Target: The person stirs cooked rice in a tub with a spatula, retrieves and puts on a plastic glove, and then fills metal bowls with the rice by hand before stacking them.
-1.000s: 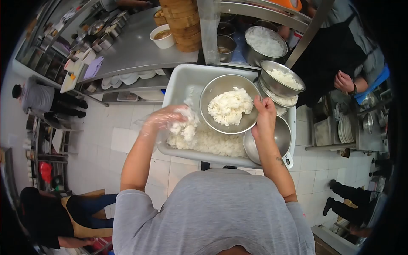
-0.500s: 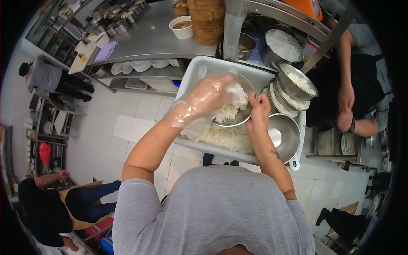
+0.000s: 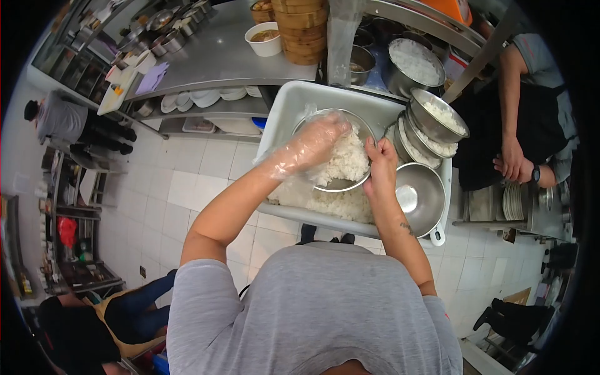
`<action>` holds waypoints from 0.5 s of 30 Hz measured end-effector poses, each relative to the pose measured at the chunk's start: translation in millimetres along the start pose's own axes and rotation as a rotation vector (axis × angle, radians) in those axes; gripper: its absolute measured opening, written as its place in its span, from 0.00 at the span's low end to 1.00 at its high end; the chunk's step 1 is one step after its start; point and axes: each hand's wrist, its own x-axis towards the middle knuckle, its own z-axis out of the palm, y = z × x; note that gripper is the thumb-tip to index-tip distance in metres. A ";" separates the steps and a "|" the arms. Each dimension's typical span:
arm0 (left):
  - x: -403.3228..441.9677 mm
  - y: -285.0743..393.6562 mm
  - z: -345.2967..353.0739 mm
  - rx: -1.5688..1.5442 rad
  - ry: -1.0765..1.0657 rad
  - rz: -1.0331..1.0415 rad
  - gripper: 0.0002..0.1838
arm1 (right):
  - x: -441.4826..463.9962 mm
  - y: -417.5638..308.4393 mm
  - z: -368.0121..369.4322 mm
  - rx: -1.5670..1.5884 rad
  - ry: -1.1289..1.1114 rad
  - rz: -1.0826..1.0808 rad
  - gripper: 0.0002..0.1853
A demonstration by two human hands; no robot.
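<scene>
My left hand, in a clear plastic glove, is inside a metal bowl, its fingers curled on cooked rice. The rice is heaped toward the bowl's right side, and my fingertips are partly hidden. My bare right hand grips the bowl's right rim, thumb on top. Beneath the bowl, loose rice lies along the near side of a large white tub. Just right of my right wrist rests another metal bowl with nothing in it.
Rice-filled metal bowls lean in a stack at the tub's right end. Beyond the tub are a steel counter, bamboo steamers, a soup tub and a large pot. A co-worker stands at right; others are at left.
My left hand has lowered slightly into the bowl, and the rice there now looks more spread out. My right hand keeps its hold. The co-worker at right has shifted their hands.
</scene>
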 end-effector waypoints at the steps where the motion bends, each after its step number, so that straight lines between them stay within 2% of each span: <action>1: -0.2 1.5 1.9 -0.018 -0.082 0.074 0.19 | 2.3 1.8 -4.1 0.018 -0.006 -0.002 0.19; 3: -2.7 6.9 8.4 -0.056 -0.241 0.217 0.18 | 3.4 2.5 -7.4 0.036 -0.017 -0.014 0.18; 7: 5.2 -7.9 -17.6 -0.043 -0.058 0.107 0.16 | -1.4 0.9 -7.6 0.066 -0.002 -0.024 0.18; 8: 9.9 -8.7 -34.6 0.111 0.029 0.044 0.16 | -3.2 1.0 -7.5 0.084 0.017 -0.019 0.18; 11: 5.1 -39.5 -2.5 0.095 0.071 0.124 0.15 | 0.9 3.1 -9.4 0.074 -0.001 -0.085 0.18; 15: -12.5 12.0 15.2 -0.115 -0.206 0.068 0.16 | 2.6 4.1 -3.9 -0.008 0.026 -0.091 0.19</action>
